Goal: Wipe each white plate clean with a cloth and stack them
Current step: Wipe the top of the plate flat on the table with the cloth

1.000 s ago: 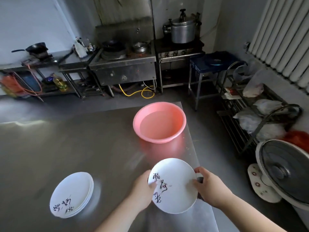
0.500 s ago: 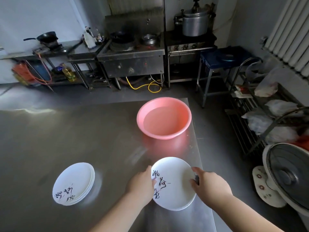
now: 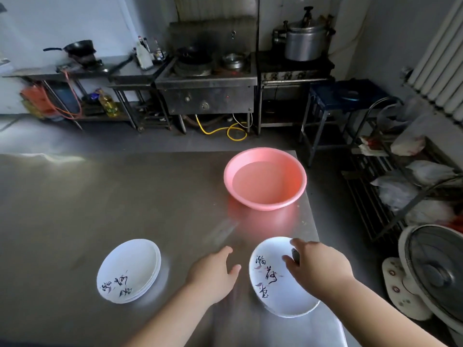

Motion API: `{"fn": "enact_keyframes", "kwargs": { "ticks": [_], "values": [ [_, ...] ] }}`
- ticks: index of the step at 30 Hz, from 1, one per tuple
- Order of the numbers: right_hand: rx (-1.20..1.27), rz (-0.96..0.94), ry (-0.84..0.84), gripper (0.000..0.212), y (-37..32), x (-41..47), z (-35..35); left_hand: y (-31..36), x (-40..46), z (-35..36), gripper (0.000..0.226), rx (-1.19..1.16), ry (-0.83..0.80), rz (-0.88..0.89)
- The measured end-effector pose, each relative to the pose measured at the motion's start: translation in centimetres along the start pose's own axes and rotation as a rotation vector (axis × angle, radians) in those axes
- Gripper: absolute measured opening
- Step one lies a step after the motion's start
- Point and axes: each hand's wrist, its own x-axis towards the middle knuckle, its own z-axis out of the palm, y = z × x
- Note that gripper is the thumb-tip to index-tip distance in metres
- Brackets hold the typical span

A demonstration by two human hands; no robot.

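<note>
I see a white plate (image 3: 278,284) with dark brush lettering lying on the steel table (image 3: 75,209), close to its right edge and near me. My right hand (image 3: 318,266) hovers over the plate's right half with fingers curled around something small and dark (image 3: 296,255); I cannot tell what it is. My left hand (image 3: 213,274) sits just left of the plate, off its rim, fingers loose and spread, gripping nothing, so the plate lies between the two hands but nearer the right one, which covers part of it. Whether the plate rests flat alone or on others beneath it I cannot tell, though a second rim seems to show at its lower edge. Well apart to the left, a stack of white plates (image 3: 129,270) with the same lettering sits on the table, beyond the left hand. Farther along the table stands a pink basin (image 3: 265,179) holding water, well apart from both hands. On the floor to the right stands a fan (image 3: 436,274).
</note>
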Motion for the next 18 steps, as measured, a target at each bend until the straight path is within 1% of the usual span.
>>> {"fn": "enact_keyframes", "kwargs": {
  "ticks": [2, 5, 6, 8, 9, 12, 14, 17, 18],
  "values": [
    [0.037, -0.023, -0.013, 0.037, -2.8, 0.3, 0.6, -3.0, -0.4, -1.3, 0.05, -0.009, 0.008, -0.024],
    [0.096, -0.095, -0.03, 0.034, -8.0, 1.0, 1.8, -8.8, -1.2, -3.1, 0.045, 0.006, 0.017, -0.085],
    [0.106, -0.121, -0.027, 0.034, -9.8, 1.3, 2.3, -11.1, -1.6, -3.7, 0.041, 0.008, 0.02, -0.113],
    [0.117, -0.165, -0.035, 0.035, -13.7, 1.7, 3.3, -15.8, -2.2, -4.4, 0.024, 0.036, 0.03, -0.175],
    [0.127, -0.179, -0.042, 0.036, -15.7, 2.0, 3.9, -18.2, -2.5, -4.7, 0.02, 0.049, 0.032, -0.217],
    [0.175, -0.178, -0.092, 0.041, -20.9, 3.1, 5.9, -24.7, -3.1, -5.1, 0.02, 0.057, 0.053, -0.348],
    [0.196, -0.157, -0.152, 0.039, -24.1, 3.9, 7.6, -28.3, -3.3, -5.2, 0.021, 0.066, 0.066, -0.406],
    [0.195, -0.126, -0.231, 0.033, -28.3, 5.1, 10.6, -32.2, -3.2, -5.2, 0.04, 0.042, 0.069, -0.437],
    [0.189, -0.117, -0.254, 0.032, -29.5, 5.6, 11.6, -33.1, -3.1, -5.1, 0.043, 0.037, 0.063, -0.433]
  ]
}}
